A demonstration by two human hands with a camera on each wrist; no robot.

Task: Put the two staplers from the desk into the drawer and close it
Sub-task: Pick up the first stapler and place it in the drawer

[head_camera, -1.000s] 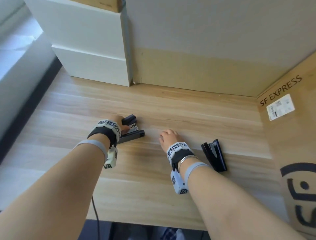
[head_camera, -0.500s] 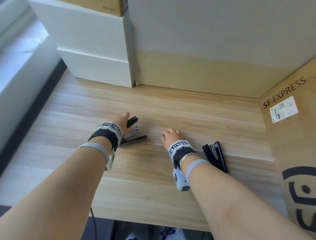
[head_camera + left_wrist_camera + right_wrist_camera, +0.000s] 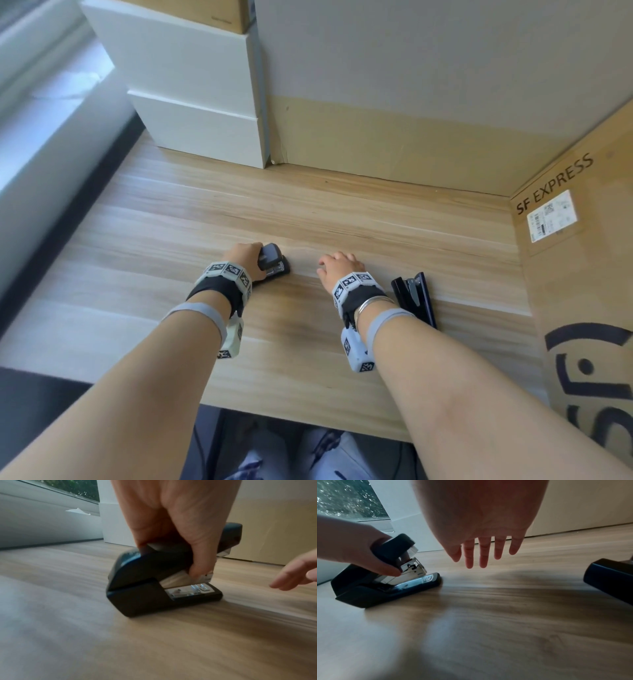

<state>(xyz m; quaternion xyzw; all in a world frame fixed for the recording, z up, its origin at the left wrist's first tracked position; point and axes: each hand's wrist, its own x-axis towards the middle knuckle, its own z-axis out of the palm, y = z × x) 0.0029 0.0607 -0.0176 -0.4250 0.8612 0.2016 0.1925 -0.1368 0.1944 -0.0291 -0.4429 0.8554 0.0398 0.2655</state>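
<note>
A dark stapler [image 3: 274,265] [image 3: 154,582] [image 3: 388,580] stands on the wooden desk [image 3: 342,222], its top arm raised off the base. My left hand [image 3: 245,255] [image 3: 173,534] grips its top arm, thumb against the metal magazine. A second black stapler [image 3: 412,298] [image 3: 611,577] lies flat on the desk, just right of my right wrist. My right hand [image 3: 339,265] [image 3: 481,550] hovers palm down over the desk between the two staplers, fingers straight and spread, holding nothing. No drawer shows in any view.
Stacked white boxes [image 3: 191,96] stand at the back left. A big cardboard panel [image 3: 411,102] closes the back, and an SF EXPRESS carton [image 3: 582,257] walls the right side. A window sill [image 3: 41,113] runs along the left. The desk's front edge [image 3: 308,418] is near my lap.
My left hand has closed further round the stapler's top and turned it, so its front now points more away from me. My right hand has barely moved.
</note>
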